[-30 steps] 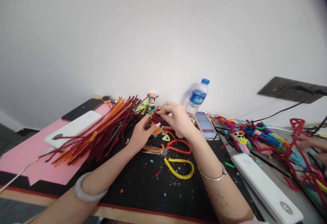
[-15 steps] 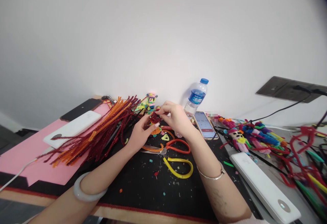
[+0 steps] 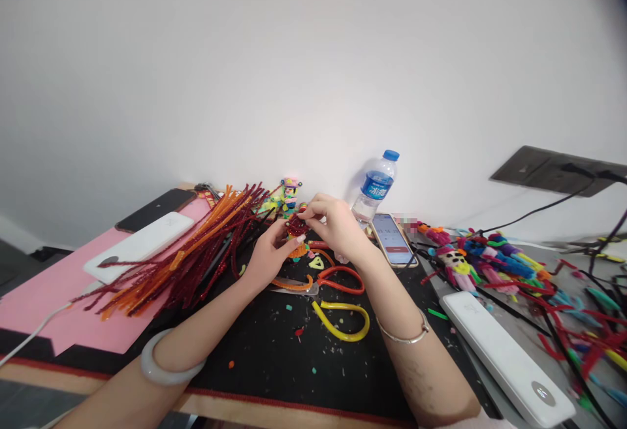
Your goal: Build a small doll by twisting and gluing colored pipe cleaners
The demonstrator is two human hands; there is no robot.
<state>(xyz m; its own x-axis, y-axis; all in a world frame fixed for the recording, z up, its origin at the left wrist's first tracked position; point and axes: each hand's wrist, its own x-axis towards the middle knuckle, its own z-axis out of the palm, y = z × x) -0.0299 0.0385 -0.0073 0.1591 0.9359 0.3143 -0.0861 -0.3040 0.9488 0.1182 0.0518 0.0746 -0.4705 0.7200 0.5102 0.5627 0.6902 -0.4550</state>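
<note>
Both my hands meet above the black mat (image 3: 274,350) at the back of the table. My left hand (image 3: 267,256) and my right hand (image 3: 336,226) each pinch a small dark red pipe-cleaner piece (image 3: 296,226) between the fingertips. Under the hands lie scissors (image 3: 337,301) with one orange and one yellow handle, and a few small orange and yellow bent bits. A bundle of dark red and orange pipe cleaners (image 3: 191,253) fans out to the left of my left hand.
A water bottle (image 3: 375,187) and a phone (image 3: 393,239) stand behind my right hand. Two white power banks (image 3: 140,246) (image 3: 504,357), a dark phone (image 3: 154,209), pink paper (image 3: 49,298) and a small colourful figure (image 3: 289,194) lie around. Coloured pipe-cleaner figures (image 3: 480,262) and loose stems cover the right side.
My hands have stayed in place on the red piece, only shifting slightly. At the far right, another person's hand and the red pipe-cleaner shape it held have gone out of view.
</note>
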